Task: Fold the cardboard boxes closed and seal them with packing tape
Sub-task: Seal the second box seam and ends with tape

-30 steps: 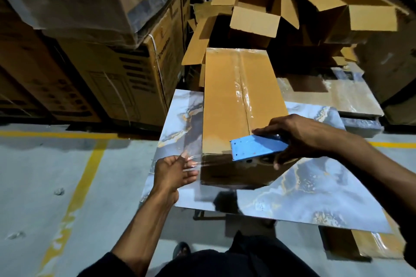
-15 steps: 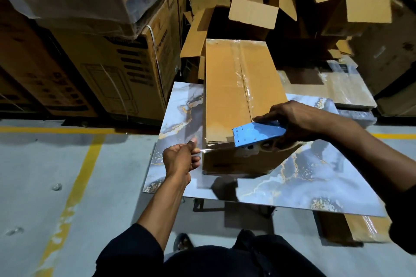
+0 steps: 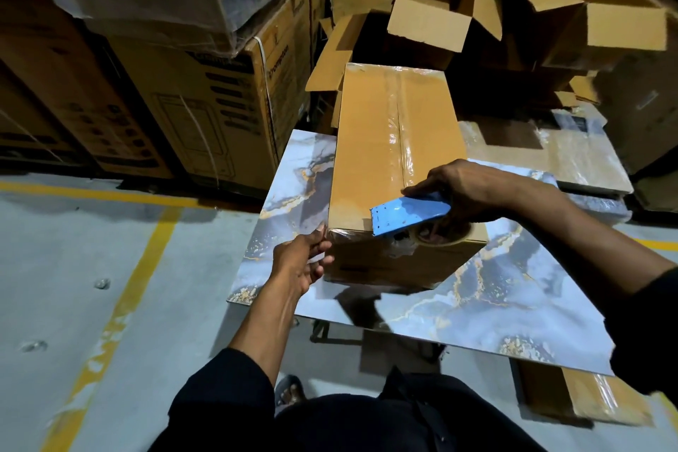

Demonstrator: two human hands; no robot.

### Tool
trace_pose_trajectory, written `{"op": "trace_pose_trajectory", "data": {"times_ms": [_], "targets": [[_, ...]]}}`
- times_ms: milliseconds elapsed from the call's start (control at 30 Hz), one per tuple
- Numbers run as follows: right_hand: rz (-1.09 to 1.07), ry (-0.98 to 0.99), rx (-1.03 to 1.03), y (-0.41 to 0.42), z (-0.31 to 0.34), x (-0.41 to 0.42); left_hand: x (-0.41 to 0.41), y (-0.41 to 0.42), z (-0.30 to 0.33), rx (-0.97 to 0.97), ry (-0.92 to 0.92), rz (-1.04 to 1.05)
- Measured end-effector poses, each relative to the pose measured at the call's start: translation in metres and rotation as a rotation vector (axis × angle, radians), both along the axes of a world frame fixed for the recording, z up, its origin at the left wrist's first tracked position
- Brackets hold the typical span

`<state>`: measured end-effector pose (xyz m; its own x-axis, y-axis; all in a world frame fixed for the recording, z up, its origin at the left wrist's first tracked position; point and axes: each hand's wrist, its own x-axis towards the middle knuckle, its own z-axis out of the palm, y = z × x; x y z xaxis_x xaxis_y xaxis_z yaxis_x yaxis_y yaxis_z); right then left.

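The left hand is closest. It pinches the loose end of the clear tape w/ thumb & fingers, right at the box's near left corner, prob. to keep the strip tight. The right hand grips the blue tape dispenser on the near top edge of the closed box, so the tape can wrap over that end. The box sits on a marble table. Tape already shines along its top seam. Farther back, open boxes wait, flaps up.
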<state>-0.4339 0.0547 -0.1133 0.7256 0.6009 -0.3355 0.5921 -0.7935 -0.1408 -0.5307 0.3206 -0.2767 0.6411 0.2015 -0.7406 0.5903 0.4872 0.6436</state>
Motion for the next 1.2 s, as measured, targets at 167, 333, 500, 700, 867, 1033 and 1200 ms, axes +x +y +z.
{"op": "trace_pose_trajectory", "data": {"times_ms": [167, 333, 500, 700, 867, 1033, 1200], "targets": [[0.015, -0.009, 0.005, 0.001, -0.002, 0.002, -0.001, 0.003, -0.001, -0.067, 0.031, -0.035], [0.015, -0.008, 0.005, 0.002, -0.003, 0.003, -0.001, 0.002, -0.002, -0.116, 0.056, -0.041], [0.017, -0.007, 0.002, 0.001, -0.005, 0.006, -0.004, 0.0, -0.012, -0.132, 0.042, -0.039], [0.005, 0.01, 0.008, 0.003, -0.003, 0.006, -0.016, -0.005, -0.045, -0.052, 0.184, -0.191], [-0.018, 0.051, 0.014, 0.004, -0.002, 0.006, -0.018, -0.005, -0.066, 0.143, 0.156, 0.019], [0.009, 0.092, 0.004, 0.003, 0.002, 0.003, -0.006, -0.001, -0.012, 0.694, -0.483, 0.167], [0.129, 0.069, -0.099, 0.009, 0.004, 0.003, 0.006, -0.008, 0.046, 1.168, -0.955, -0.728]]}}
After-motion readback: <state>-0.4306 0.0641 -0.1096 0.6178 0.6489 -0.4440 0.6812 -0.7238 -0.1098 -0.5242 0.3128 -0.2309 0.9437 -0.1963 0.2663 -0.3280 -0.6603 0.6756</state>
